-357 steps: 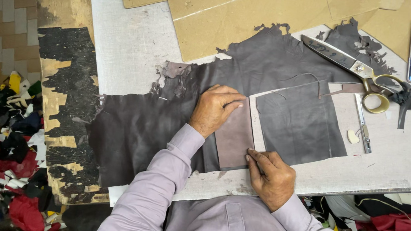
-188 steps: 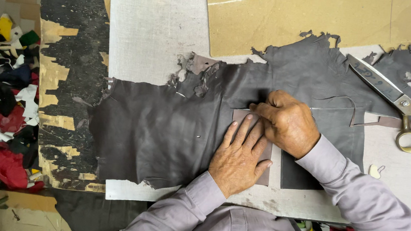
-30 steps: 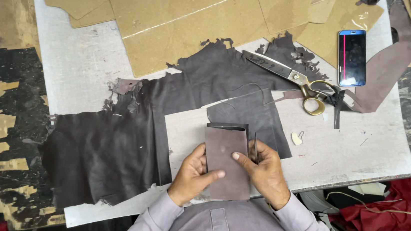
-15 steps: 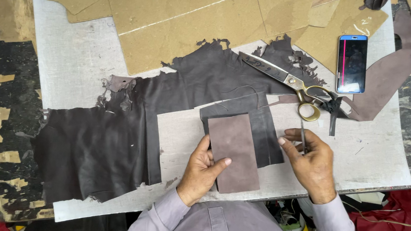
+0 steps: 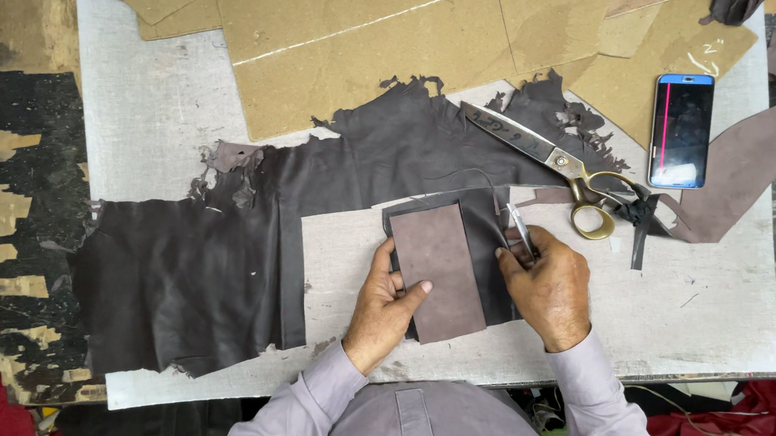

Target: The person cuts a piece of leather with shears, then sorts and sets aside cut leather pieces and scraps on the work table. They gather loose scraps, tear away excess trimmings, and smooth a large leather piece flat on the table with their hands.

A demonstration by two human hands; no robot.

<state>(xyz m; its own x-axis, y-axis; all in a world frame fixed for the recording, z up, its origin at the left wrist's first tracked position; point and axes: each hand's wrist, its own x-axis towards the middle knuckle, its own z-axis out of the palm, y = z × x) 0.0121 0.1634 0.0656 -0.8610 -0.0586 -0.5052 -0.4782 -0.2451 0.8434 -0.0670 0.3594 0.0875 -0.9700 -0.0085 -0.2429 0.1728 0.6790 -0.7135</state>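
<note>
we are pinning the brown template (image 5: 438, 270) flat under the left hand (image 5: 386, 305), fingers spread along its near edge, while the right hand (image 5: 543, 285) is pinching a thin marking tool (image 5: 520, 229) (upright, we judge) just beside its far edge on the dark leather (image 5: 212, 277).

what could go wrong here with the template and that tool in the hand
The left hand pins the brown rectangular template only along one edge, so it might slide on the dark leather piece and skew the outline. The right hand holds a thin metal tool close by the left fingers; a slip could nick them.
</note>
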